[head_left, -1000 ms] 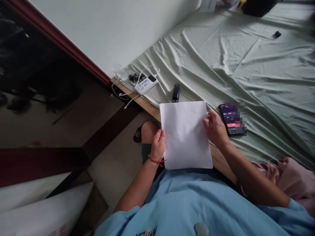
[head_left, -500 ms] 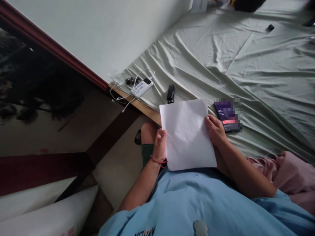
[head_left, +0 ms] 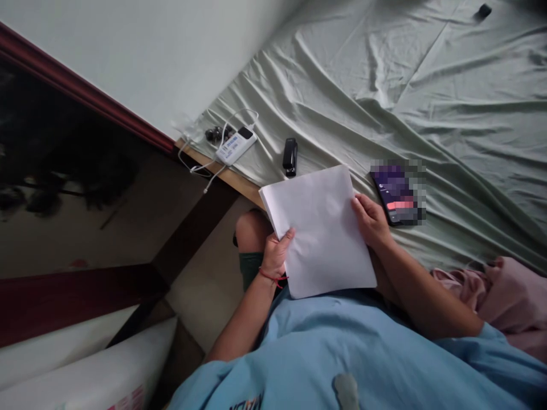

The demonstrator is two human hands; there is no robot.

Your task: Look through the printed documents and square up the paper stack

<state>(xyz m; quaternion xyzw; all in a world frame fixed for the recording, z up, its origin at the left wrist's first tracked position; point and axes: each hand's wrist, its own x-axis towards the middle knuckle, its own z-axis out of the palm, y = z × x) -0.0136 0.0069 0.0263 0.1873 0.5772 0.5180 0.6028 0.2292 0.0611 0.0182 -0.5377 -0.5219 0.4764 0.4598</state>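
Both hands are on a stack of white paper (head_left: pixel 320 228), held over the lap at the bed's edge. The left hand (head_left: pixel 277 253) pinches the near left edge, thumb on top, grip closed on the sheets; the right hand (head_left: pixel 371 219) clasps the right edge, fingers curled over it. Just beside the right hand a phone (head_left: pixel 395 193) lies on the green bedsheet (head_left: pixel 427 102). A black stapler (head_left: pixel 290 156) sits just beyond the paper, a white power bank (head_left: pixel 236 146) further left.

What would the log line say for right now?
left hand: holds paper stack | right hand: holds its other edge | nearby: phone, stapler on bed sheet
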